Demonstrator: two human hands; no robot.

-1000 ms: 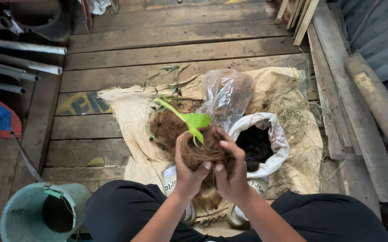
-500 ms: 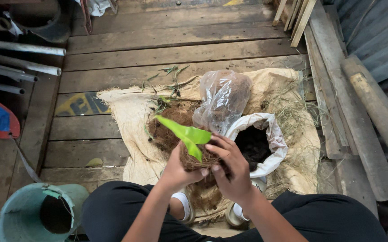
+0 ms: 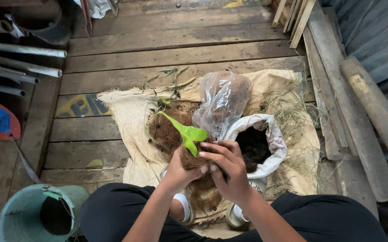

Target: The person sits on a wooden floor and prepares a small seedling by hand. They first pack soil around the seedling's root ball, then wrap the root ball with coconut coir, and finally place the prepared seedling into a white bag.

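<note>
Both my left hand (image 3: 178, 168) and right hand (image 3: 230, 172) cup the fibre ball (image 3: 193, 160) at centre, seedling (image 3: 186, 131) leaning to ten o'clock: light, crumbly, likely sheds; grip low, spare the leaf.

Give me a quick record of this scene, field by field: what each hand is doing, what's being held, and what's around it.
left hand: left hand cups the fibre ball from the left
right hand: right hand grips the fibre ball from the right, fingers spread over its top
held item: brown coconut-fibre ball with a green seedling sticking out
surface: burlap sack spread on a wooden plank floor
nearby: white sack of dark soil, clear plastic bag, loose fibre pile
lower left: green bucket
</note>
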